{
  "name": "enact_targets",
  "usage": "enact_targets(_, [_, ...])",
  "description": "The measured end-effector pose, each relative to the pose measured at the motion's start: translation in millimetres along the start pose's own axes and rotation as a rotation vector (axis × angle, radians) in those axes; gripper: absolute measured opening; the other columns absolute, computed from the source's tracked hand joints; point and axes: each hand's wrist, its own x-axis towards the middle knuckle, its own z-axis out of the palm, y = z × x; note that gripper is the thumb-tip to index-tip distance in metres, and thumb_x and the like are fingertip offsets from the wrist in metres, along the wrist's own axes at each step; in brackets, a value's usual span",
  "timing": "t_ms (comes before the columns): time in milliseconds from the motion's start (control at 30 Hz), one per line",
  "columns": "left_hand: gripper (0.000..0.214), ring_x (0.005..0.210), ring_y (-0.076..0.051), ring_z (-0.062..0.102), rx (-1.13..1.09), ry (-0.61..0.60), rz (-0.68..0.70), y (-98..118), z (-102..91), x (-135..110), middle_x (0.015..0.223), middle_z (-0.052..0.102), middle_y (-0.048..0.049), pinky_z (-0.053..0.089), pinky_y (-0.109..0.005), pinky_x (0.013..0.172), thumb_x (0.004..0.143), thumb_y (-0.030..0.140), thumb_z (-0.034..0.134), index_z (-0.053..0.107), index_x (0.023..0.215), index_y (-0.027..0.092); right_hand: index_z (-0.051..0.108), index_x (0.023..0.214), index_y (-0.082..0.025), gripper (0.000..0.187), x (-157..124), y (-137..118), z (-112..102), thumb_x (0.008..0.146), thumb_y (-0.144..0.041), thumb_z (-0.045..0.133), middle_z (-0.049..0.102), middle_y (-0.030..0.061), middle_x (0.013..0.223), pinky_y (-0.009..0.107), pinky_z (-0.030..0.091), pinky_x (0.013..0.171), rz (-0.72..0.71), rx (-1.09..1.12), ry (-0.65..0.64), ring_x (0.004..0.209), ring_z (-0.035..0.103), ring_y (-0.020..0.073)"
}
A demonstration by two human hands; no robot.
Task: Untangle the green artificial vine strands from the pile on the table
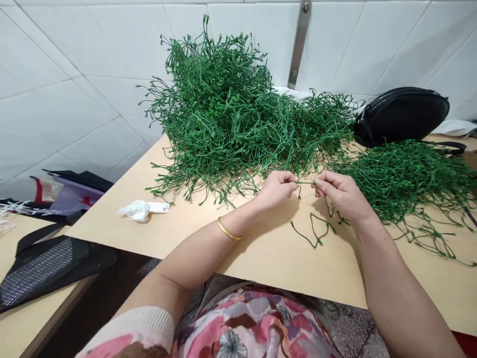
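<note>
My left hand (278,188) and my right hand (341,195) are over the middle of the wooden table (261,253), both pinched shut on one thin green plastic stem (306,183) stretched between them. More thin branches of that sprig (315,231) trail down from my right hand onto the table. A gold bangle (228,230) sits on my left wrist. A tall heap of the same green sprigs (227,114) lies just beyond my hands. A flatter pile of sprigs (406,176) spreads at the right.
A black pouch bag (402,114) rests at the back right against the white tiled wall (74,89). A crumpled white tissue (141,210) lies on the table's left part. A lower table at the left holds a black mesh bag (44,268).
</note>
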Motion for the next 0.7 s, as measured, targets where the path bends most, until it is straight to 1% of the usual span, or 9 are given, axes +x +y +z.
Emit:
enact_targets(100, [0.014,0.049,-0.006,0.037,0.149,0.069,0.100,-5,-0.8,2,0.048,0.042,0.0041,0.027,-0.022,0.051,0.065,0.009,0.047,0.045,0.053,0.015,0.051,0.063,-0.018,0.027,0,-1,4,0.084,-0.034,0.049,0.050,-0.0011,0.059,0.026,0.036,0.060,-0.005,-0.036,0.026,0.058,0.045,0.0110])
enact_targets(167, [0.009,0.050,-0.006,0.039,0.168,0.106,0.121,-6,-0.9,3,0.052,0.045,0.0039,0.028,-0.021,0.052,0.066,0.010,0.049,0.048,0.058,0.015,0.050,0.063,-0.018,0.025,1,0,7,0.083,-0.033,0.049,0.049,-0.0013,0.057,0.026,0.036,0.059,0.004,-0.085,0.108,0.057,0.045,0.0111])
enact_targets(233, [0.003,0.051,-0.006,0.041,0.120,0.131,0.109,-6,-0.7,3,0.054,0.046,0.0046,0.030,-0.021,0.052,0.067,0.012,0.053,0.052,0.069,0.015,0.051,0.063,-0.019,0.023,3,3,10,0.081,-0.032,0.050,0.048,-0.0018,0.055,0.026,0.035,0.057,0.011,-0.138,0.205,0.055,0.044,0.0112])
enact_targets(333, [0.019,0.049,-0.006,0.040,0.058,0.114,0.135,-3,-0.3,2,0.054,0.045,0.0062,0.031,-0.021,0.052,0.071,0.018,0.056,0.057,0.089,0.015,0.054,0.065,-0.018,0.019,4,7,13,0.080,-0.031,0.051,0.046,-0.0027,0.052,0.026,0.033,0.053,0.009,-0.147,0.296,0.051,0.041,0.0109])
enact_targets(400, [0.021,0.050,-0.006,0.038,0.087,0.080,0.177,-2,-0.1,0,0.054,0.045,0.0058,0.032,-0.021,0.052,0.074,0.021,0.055,0.061,0.093,0.015,0.057,0.069,-0.018,0.017,4,9,14,0.080,-0.030,0.052,0.046,-0.0030,0.053,0.026,0.033,0.051,-0.010,-0.122,0.340,0.050,0.042,0.0109])
enact_targets(467, [0.020,0.051,-0.006,0.038,0.159,0.065,0.198,-3,-0.1,0,0.055,0.047,0.0045,0.031,-0.021,0.053,0.075,0.024,0.054,0.064,0.090,0.015,0.059,0.073,-0.018,0.016,3,10,16,0.080,-0.030,0.052,0.048,-0.0028,0.054,0.026,0.034,0.052,-0.048,-0.105,0.396,0.051,0.043,0.0110])
enact_targets(567, [0.018,0.053,-0.007,0.039,0.272,0.059,0.183,-5,-0.1,0,0.058,0.051,0.0032,0.030,-0.022,0.054,0.074,0.025,0.055,0.066,0.084,0.015,0.060,0.078,-0.018,0.016,2,8,18,0.082,-0.031,0.052,0.050,-0.0024,0.056,0.026,0.037,0.053,-0.104,-0.081,0.472,0.052,0.045,0.0113])
enact_targets(633, [0.013,0.053,-0.007,0.038,0.304,0.040,0.162,-7,0.1,1,0.056,0.048,0.0037,0.028,-0.022,0.053,0.072,0.024,0.055,0.063,0.074,0.014,0.061,0.080,-0.018,0.017,1,7,19,0.082,-0.031,0.051,0.050,-0.0023,0.057,0.026,0.038,0.053,-0.128,-0.076,0.502,0.052,0.047,0.0115])
enact_targets(700, [0.014,0.052,-0.006,0.035,0.278,0.012,0.152,-6,0.6,1,0.052,0.042,0.0044,0.026,-0.022,0.052,0.072,0.023,0.053,0.055,0.062,0.014,0.061,0.081,-0.018,0.017,1,6,20,0.083,-0.031,0.051,0.051,-0.0023,0.057,0.026,0.038,0.053,-0.140,-0.093,0.513,0.053,0.048,0.0116])
